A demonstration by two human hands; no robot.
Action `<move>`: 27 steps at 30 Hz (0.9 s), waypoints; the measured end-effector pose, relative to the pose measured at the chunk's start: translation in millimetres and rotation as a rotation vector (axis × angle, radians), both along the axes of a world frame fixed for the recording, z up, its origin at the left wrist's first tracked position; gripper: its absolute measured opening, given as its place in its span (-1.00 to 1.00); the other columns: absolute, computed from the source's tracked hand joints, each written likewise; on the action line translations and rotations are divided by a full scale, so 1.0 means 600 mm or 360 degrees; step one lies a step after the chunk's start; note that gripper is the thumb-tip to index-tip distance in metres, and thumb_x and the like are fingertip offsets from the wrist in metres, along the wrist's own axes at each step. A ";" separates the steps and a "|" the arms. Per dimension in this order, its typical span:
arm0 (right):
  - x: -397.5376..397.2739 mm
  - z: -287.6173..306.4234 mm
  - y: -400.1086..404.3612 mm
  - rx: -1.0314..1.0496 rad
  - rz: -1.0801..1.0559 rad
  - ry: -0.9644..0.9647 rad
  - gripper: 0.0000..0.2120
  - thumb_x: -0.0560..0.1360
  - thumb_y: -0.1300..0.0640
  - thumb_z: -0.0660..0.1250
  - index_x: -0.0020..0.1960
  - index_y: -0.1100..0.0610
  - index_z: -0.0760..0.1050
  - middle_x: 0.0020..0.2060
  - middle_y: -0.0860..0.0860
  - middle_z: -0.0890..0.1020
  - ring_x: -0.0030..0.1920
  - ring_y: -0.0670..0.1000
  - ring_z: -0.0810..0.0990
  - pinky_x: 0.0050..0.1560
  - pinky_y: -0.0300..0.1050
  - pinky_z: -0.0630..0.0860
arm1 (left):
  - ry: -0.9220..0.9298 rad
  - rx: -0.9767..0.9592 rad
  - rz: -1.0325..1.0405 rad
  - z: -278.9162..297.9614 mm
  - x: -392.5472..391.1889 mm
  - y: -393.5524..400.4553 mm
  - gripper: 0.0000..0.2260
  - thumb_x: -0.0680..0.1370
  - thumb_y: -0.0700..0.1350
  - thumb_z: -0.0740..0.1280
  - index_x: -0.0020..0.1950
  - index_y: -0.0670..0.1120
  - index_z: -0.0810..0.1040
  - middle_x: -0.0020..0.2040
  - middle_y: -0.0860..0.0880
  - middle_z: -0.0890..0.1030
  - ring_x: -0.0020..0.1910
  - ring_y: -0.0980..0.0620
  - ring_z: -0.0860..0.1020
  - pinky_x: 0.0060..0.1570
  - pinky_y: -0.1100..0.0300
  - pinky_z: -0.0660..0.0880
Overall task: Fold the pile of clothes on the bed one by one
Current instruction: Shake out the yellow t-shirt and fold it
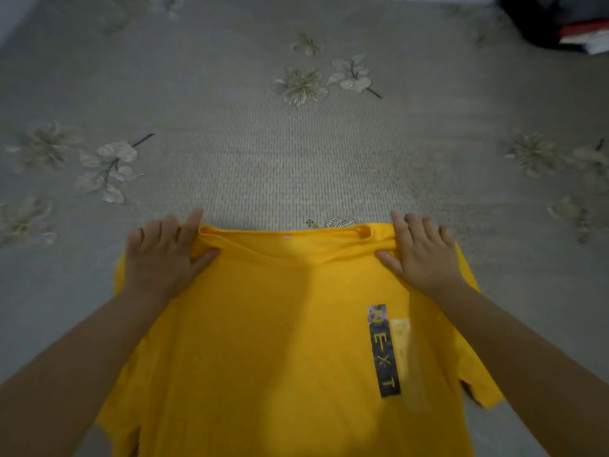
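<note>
A yellow T-shirt is laid front-up on the bed, collar end away from the camera, hem end cut off by the lower frame edge. The neckline is seen as a ribbed band running between the two hands. A dark vertical print strip lettered "NEXT" is seen on the chest, toward the right-hand side. The right sleeve is spread out past the right forearm; the left sleeve is mostly hidden under the left arm.

The left hand is placed on the left shoulder of the shirt. Fingers are extended past the top edge, slightly curled at the tips, and the thumb is pressed on the front cloth just below the collar. The cloth edge is bunched between thumb and index finger, so a pinch on the shoulder seam is indicated.

The right hand is mirrored on the right shoulder: fingers extended over the top edge, thumb laid on the front cloth, the collar band gathered into folds at the thumb. The same pinch grip is indicated.

The bed is covered by a grey woven spread with pale flower motifs. A dark object with red and white items is seen at the far right corner; it is too blurred to be identified.
</note>
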State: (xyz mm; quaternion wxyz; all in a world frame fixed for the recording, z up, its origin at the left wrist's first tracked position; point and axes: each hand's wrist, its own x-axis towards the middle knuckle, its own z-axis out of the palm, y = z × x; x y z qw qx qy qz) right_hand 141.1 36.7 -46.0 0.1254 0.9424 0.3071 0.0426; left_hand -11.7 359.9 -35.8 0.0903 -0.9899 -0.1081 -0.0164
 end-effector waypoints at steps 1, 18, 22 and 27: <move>0.016 -0.002 0.017 0.0061 -0.0038 -0.0025 -0.19 0.52 -0.27 -0.32 0.25 0.25 0.46 0.01 0.21 0.61 -0.08 0.17 0.60 -0.15 -0.07 0.45 | -0.0068 0.0034 0.0030 -0.006 0.020 0.017 -0.36 0.54 0.29 -0.16 0.27 -0.20 0.31 -0.11 -0.26 0.43 -0.19 -0.14 0.30 -0.26 0.03 0.08; -0.047 -0.131 -0.171 0.0918 -0.1410 0.0207 -0.60 0.49 0.08 0.31 0.05 0.45 0.43 0.18 0.36 0.42 0.24 0.27 0.36 0.23 0.07 0.24 | 0.0165 -0.0667 0.0023 -0.159 0.028 -0.249 -0.39 0.45 0.13 0.06 0.22 -0.33 0.48 0.25 -0.36 0.45 0.22 -0.39 0.43 0.13 -0.34 0.32; -0.007 -0.115 -0.194 0.1234 -0.1306 0.0106 -0.67 0.54 0.17 0.22 -0.37 0.10 0.22 -0.20 0.30 0.47 -0.02 0.26 0.46 -0.17 -0.05 0.17 | 0.0159 -0.0761 0.0038 -0.159 0.021 -0.245 -0.17 0.50 0.33 -0.22 0.30 -0.32 0.40 0.31 -0.37 0.38 0.31 -0.39 0.33 0.22 -0.35 0.20; 0.054 -0.073 -0.232 0.1222 -0.1396 0.0378 -0.78 0.53 0.04 0.24 -0.05 0.22 0.41 -0.11 0.27 0.47 0.06 0.24 0.49 -0.14 -0.06 0.23 | 0.0076 -0.0790 0.0021 -0.148 0.030 -0.292 -0.25 0.47 0.28 -0.07 0.32 -0.32 0.38 0.33 -0.37 0.35 0.34 -0.38 0.29 0.24 -0.35 0.16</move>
